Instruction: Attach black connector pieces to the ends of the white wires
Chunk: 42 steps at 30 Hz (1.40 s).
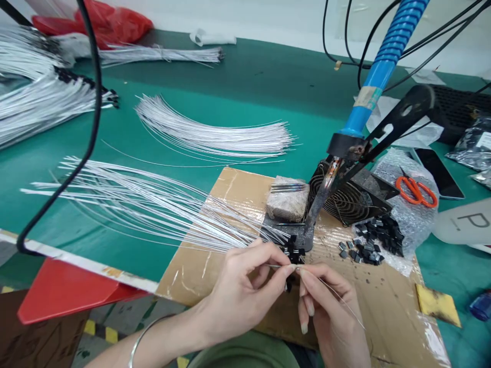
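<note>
My left hand (243, 286) is pinched, thumb against forefinger, on a thin white wire (347, 305). Close against it, my right hand (332, 304) pinches the same wire between thumb and forefinger, and the wire's free length trails back over the right hand. Whatever small part sits between the fingertips is mostly hidden. Just behind the fingers lie several black connectors (294, 248) at the ends of a spread of white wires (153, 204). A blue-handled soldering iron (326, 186) hangs in a black holder, its metal end pointing down toward the cardboard (207, 260).
Loose black clips (383, 235) lie on clear plastic at right, near orange scissors (416, 191). A fan (341, 197) and a wrapped block (287, 199) stand behind the hands. Another wire bundle (215, 135) lies farther back. A black cable (95, 92) loops across the left.
</note>
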Motion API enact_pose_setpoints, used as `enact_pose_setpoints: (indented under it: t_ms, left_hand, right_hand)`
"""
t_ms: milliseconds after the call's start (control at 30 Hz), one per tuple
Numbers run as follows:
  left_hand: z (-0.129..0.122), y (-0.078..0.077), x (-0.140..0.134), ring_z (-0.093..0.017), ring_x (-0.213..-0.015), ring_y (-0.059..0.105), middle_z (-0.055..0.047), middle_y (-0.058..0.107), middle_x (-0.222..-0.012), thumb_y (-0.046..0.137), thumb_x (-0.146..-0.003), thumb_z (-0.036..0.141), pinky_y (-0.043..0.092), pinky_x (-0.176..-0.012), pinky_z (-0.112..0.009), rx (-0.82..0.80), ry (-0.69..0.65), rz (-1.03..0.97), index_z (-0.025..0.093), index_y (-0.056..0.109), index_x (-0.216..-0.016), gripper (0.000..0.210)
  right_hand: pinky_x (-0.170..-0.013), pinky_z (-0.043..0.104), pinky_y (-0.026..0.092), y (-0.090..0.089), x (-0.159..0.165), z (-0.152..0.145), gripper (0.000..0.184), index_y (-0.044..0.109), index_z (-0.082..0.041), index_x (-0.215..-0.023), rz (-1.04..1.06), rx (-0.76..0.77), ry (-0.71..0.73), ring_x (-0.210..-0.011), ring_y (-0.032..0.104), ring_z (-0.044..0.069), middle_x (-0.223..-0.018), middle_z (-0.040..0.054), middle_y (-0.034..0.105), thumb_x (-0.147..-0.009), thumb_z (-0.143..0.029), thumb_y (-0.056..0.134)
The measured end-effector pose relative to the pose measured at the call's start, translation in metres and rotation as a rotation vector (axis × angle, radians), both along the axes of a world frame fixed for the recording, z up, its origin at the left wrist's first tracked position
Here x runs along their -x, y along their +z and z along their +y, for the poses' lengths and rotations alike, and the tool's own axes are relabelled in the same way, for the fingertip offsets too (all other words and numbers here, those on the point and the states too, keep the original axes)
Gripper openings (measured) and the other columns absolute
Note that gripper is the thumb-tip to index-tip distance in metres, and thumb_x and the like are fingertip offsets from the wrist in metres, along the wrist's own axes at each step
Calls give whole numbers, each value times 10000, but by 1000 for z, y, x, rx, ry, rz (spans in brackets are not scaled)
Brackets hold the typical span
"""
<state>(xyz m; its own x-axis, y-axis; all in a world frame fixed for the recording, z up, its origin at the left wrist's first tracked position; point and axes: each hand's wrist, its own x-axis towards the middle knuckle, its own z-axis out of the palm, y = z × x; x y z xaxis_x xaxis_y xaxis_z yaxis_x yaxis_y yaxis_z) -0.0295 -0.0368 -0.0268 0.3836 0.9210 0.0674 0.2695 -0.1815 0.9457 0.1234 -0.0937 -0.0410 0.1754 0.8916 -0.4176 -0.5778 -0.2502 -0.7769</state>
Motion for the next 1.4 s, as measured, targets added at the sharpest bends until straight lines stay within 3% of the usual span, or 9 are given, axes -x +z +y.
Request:
enact_pose_setpoints:
  t_ms: [233,500,667,800,933,1000,1133,1267,1400]
  left_hand:
    - [-4,-7,-2,-100,-516,385,47,473,-581,638,-999,236,318,-484,-226,12,29,-11,178,704,-831,190]
    - [-6,-10,-2,-99,-518,406,22,544,-640,613,-1011,270,351,-502,-239,54,46,-27,168,716,-858,210]
    - [-6,-10,-7,-103,-523,445,11,569,-640,611,-1000,278,362,-502,-231,92,71,-48,164,714,-852,213]
    - [-5,-10,-8,-100,-516,427,13,569,-628,631,-984,320,342,-492,-228,176,93,-66,159,716,-844,230]
    - [-1,-6,-6,-103,-540,443,0,600,-639,665,-949,334,347,-508,-219,258,134,-91,158,731,-834,221]
    - [2,-4,-7,-108,-567,477,-21,648,-683,685,-920,327,370,-526,-214,290,144,-120,158,749,-857,192]
    - [5,0,-7,-104,-557,435,-20,632,-684,679,-908,329,326,-515,-224,308,128,-116,160,755,-860,191]
    - [4,0,-5,-104,-533,359,12,535,-627,670,-911,360,255,-510,-256,309,120,-75,163,721,-826,220]
    - [5,0,-4,-106,-520,307,42,458,-590,661,-913,373,212,-509,-276,316,98,-65,167,703,-824,228]
  right_hand:
    - [-393,122,505,-10,-3,-3,190,882,-211,-868,44,-54,50,-424,540,52,-570,-33,583,-865,-401,891]
    - [-383,102,446,12,17,0,325,857,-197,-749,66,118,-169,-421,483,16,-596,-45,600,-644,-456,1023]
    - [-409,101,444,10,27,0,309,865,-218,-761,83,101,-184,-413,495,20,-536,-58,562,-667,-475,1008]
    - [-396,143,488,1,21,-5,309,887,-246,-864,15,71,-177,-451,547,55,-677,-11,690,-754,-530,942]
    - [-460,260,603,-11,-17,-11,428,892,-233,-975,-414,-138,-181,-588,703,167,-843,85,789,-927,-629,736]
    - [-561,283,636,-16,-42,-9,382,866,-216,-1045,-875,-19,-276,-606,707,158,-930,88,797,-883,-559,823]
    - [-589,340,568,-19,-72,3,684,810,-160,-982,-1587,95,-194,-617,677,210,-761,77,723,-885,-813,632]
    - [-535,333,494,-19,-75,8,676,747,-185,-862,-1796,51,-52,-558,680,207,-698,45,700,-1014,-748,406]
    - [-461,291,474,-22,-81,0,408,730,-186,-870,-1840,-47,-29,-470,687,174,-673,9,709,-1013,-508,523]
